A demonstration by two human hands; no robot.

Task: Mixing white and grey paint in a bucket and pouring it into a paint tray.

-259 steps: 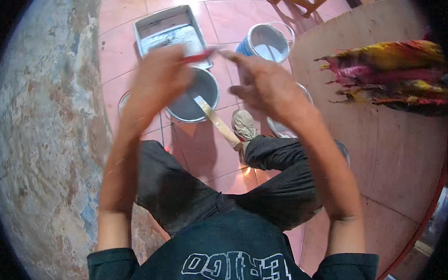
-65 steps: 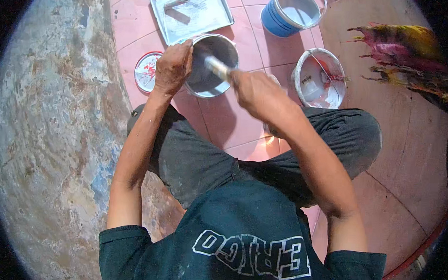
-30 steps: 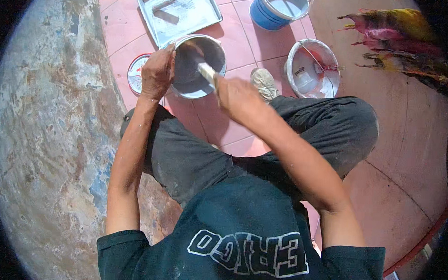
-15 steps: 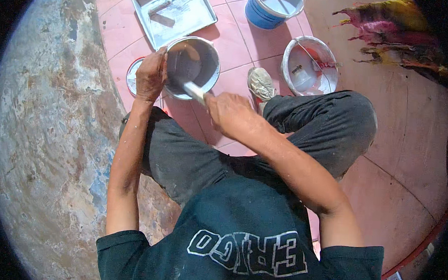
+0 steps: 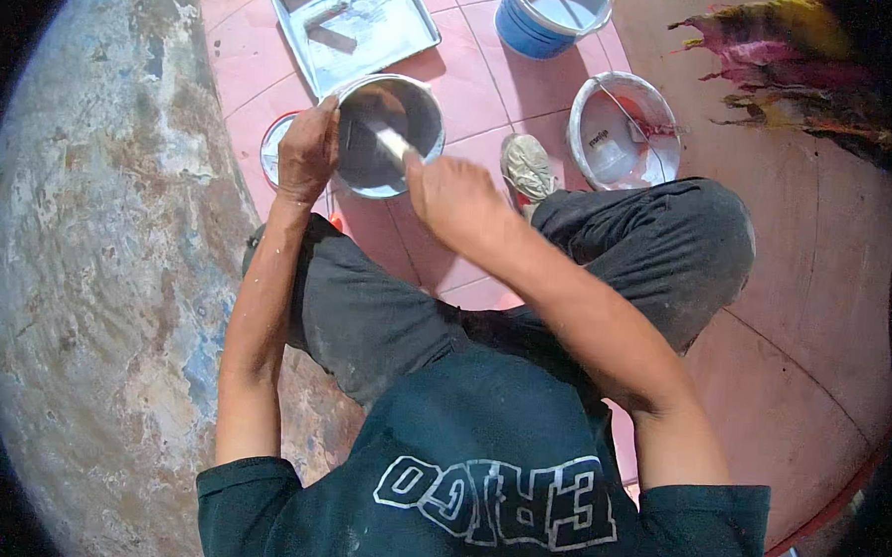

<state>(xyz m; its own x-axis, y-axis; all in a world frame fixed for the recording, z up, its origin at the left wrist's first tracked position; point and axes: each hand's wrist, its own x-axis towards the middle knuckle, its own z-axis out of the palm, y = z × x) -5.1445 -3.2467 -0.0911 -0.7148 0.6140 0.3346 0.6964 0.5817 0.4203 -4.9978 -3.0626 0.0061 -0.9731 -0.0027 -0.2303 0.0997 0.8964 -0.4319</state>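
My left hand is closed on the left rim of an open paint bucket, its thumb side against the wall. The bucket tips so that its mouth faces me, and its grey, paint-smeared inside shows an orange-brown patch near the top. In my closed right hand is a pale flat stick, slanting into the bucket's mouth. Motion blurs the stick, and its far end is hard to make out.
Beyond the bucket lies a paint tray with a dark narrow piece in it. A blue-and-white pail and a paint-stained bucket stand to the right. A round lid lies left, partly hidden. My shoe rests on the pink tiles.
My right hand and the stick have shifted slightly, with the stick's visible part higher in the bucket's mouth. My left hand keeps its hold on the rim. The whole view has moved slightly.
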